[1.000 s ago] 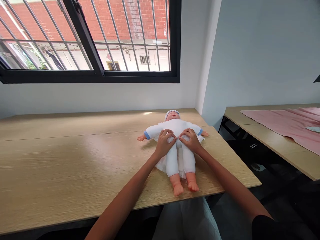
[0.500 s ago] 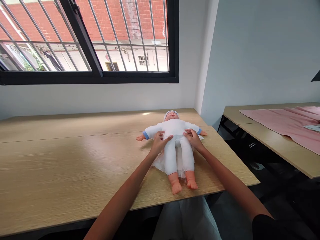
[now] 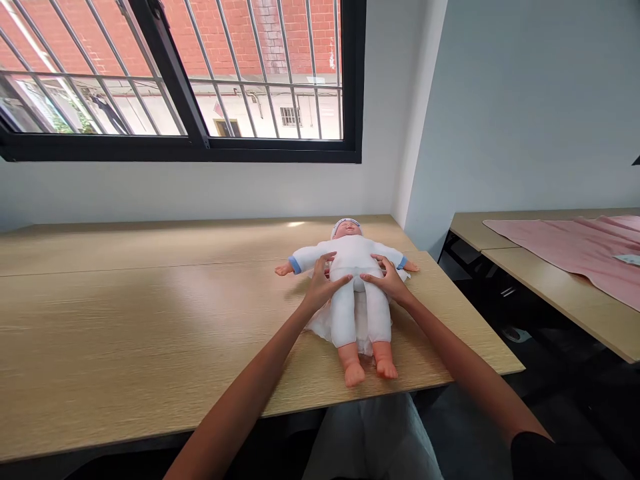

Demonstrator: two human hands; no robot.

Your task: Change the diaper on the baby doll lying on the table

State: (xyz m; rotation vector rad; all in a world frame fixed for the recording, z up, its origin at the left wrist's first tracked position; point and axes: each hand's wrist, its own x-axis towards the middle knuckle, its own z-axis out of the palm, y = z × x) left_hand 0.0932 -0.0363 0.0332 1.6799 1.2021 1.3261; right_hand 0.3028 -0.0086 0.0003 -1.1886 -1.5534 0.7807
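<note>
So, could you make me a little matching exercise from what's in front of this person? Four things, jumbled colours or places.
Things
1. Doll
2. Doll's cuffs
3. Cloth
4. Window frame

Colours or places
A. Black
B. Spread on the right-hand table
C. Face up, between the left hand and the right hand
D. Blue

Right pairs: 1-C, 2-D, 3-B, 4-A
</note>
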